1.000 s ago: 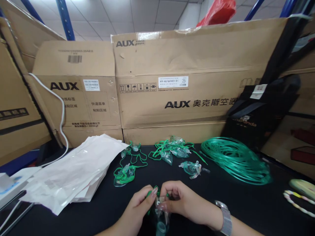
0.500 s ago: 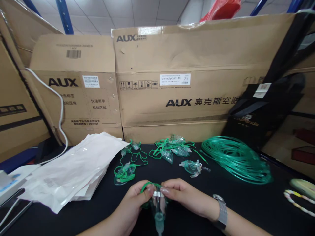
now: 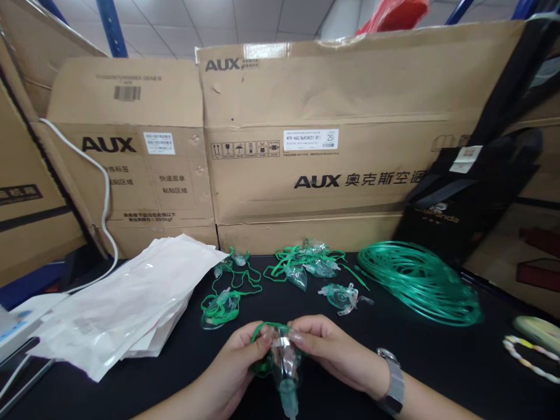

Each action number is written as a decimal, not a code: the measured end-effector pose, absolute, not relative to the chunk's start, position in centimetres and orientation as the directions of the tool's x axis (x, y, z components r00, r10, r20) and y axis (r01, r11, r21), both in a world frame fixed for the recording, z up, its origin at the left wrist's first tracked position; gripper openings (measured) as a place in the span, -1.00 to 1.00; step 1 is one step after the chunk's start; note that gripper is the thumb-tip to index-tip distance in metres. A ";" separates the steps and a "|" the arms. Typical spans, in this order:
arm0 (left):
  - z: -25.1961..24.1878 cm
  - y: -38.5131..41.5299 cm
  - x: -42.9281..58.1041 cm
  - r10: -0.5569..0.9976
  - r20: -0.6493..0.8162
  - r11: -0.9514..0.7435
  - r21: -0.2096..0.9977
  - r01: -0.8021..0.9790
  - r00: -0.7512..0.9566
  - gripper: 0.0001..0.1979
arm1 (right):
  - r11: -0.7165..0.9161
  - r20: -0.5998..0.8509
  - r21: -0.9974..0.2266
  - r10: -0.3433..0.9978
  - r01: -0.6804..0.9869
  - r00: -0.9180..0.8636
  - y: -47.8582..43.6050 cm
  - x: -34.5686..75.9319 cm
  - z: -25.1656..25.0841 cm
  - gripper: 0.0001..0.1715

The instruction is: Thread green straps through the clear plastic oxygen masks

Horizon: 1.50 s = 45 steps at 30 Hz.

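A clear green oxygen mask (image 3: 286, 367) is held between both hands low in the middle, its connector end pointing down toward me. My left hand (image 3: 249, 350) is closed, pinching the mask's far end on the left, with a green elastic strap (image 3: 258, 329) looping over its fingers. On the other side, my right hand (image 3: 328, 344) pinches the same end near the metal nose strip (image 3: 281, 339). The fingertips behind the mask are hidden. Beyond my hands lies another mask (image 3: 341, 297) without a visible green strap.
Several strapped masks (image 3: 321, 267) are piled at the back, with another strapped mask (image 3: 221, 308) at left. White pouches (image 3: 131, 297) lie farther left. Coiled green tubing (image 3: 420, 283) sits right, near a beaded bracelet (image 3: 531, 359). Cardboard boxes (image 3: 363, 140) stand behind.
The mask's connector end has swung slightly to the right and down. Both hands keep their pinch at nearly the same place, and the view has shifted a little.
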<state>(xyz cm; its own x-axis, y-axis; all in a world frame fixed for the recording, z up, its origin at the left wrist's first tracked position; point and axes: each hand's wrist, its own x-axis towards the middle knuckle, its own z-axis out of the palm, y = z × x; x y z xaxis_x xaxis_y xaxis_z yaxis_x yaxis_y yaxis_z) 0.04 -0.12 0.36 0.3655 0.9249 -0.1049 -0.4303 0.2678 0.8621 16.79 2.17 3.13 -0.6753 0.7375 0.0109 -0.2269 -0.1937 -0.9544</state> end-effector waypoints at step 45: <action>0.5 -0.3 0.1 0.880 -0.135 0.237 0.956 -0.173 0.456 -0.72 | -0.054 -0.046 -0.999 0.745 0.009 -0.665 3.0 17.0 2.5 -0.65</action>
<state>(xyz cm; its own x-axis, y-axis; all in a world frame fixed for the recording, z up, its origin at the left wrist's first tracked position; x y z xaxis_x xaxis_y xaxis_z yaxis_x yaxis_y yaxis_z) 0.10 -0.28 0.48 0.4559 0.8797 -0.1351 -0.1731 0.2365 0.9561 16.98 3.01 2.54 -0.6652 0.7452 -0.0463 0.0095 -0.0535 -0.9985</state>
